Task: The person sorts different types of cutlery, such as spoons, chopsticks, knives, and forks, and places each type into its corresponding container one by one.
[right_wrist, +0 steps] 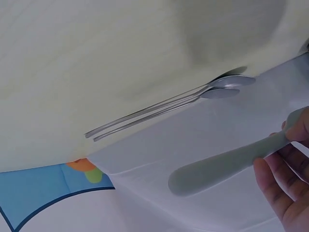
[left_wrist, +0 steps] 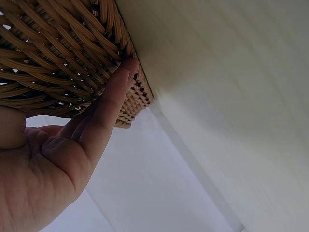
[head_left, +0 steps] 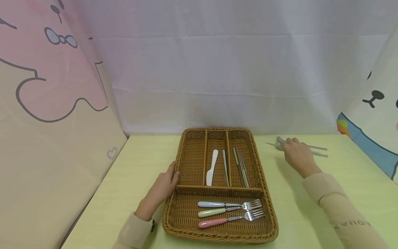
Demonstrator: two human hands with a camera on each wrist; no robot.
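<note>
While the person's left hand [head_left: 161, 188] is resting against the left side of the woven basket [head_left: 219, 238], its fingers are lying straight and close together along the outer wall, and the thumb is standing apart from them. Over at the right of the head view, the right hand [head_left: 298, 157] is pinching a pale grey-green utensil [right_wrist: 217, 166] between thumb and fingers; in the right wrist view I am seeing its rounded end pointing left, held above the table [head_left: 292, 216]. Near that hand, two metal spoons [right_wrist: 234, 81] are lying side by side on the table, their handles running toward the right of the head view.

The basket is sitting at the lower middle of the head view. Three forks [head_left: 222, 210] with blue, green and pink handles are lying in its wide bottom compartment. Above, a white knife [head_left: 212, 167] and a pale blue stick [head_left: 225, 167] are sharing the middle compartment, and several coloured sticks [head_left: 242, 167] are resting in the right one.
</note>
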